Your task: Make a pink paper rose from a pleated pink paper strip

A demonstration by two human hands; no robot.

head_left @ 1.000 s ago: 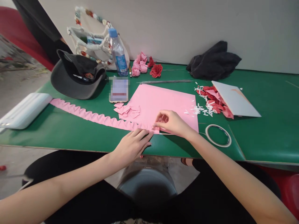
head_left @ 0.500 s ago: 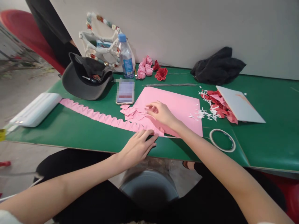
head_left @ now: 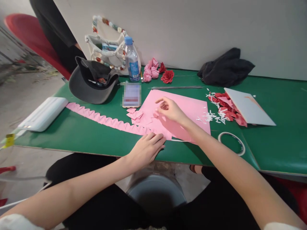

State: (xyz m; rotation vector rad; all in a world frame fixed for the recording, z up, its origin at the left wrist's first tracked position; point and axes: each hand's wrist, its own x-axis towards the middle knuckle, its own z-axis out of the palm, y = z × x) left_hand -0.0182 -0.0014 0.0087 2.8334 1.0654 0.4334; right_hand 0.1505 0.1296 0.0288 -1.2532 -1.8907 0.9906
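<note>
From the head camera, the hands are apart. The left hand (head_left: 145, 150) lies flat on the green tabletop (head_left: 72, 137), its fingertips just beside the end of a zigzag-folded pink paper strip (head_left: 103, 120). The right hand (head_left: 169, 110), curled and gripping nothing, is over a large pink paper sheet (head_left: 184, 107), with small cut pink squares (head_left: 134, 115) just left of it

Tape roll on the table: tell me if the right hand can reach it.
Probably yes: the right hand is over the pink sheet, and nothing stands between it and the tape roll.
</note>
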